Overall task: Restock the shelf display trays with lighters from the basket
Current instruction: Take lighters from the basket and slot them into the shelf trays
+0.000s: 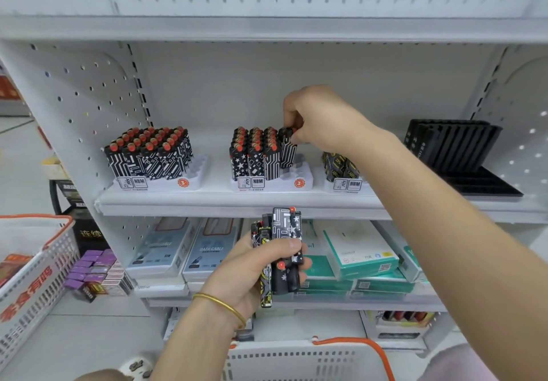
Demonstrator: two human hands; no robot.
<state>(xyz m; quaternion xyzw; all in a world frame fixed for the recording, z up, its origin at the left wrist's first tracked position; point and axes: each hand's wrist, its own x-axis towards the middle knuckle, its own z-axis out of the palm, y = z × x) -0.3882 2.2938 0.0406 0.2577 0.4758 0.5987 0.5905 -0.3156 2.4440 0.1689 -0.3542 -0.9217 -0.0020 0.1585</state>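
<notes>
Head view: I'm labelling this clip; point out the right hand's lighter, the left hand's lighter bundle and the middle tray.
Black lighter with white lines (287,155), head view: lower body.
Bundle of black patterned lighters (284,223), head view: top end.
Middle white plastic display tray (307,173), head view: bare right end.

Mid-frame on the shelf, the left tray (189,177) is white and holds upright black-and-white lighters (151,152) with red tops; the middle tray (305,180) holds three packed rows (255,155); one lighter (287,151) stands upright just right of them, pinched by the right hand (317,120); lower centre, the left hand (246,274) grips a bundle (284,241) of lighters; a white basket (296,361) lies at the bottom edge.
</notes>
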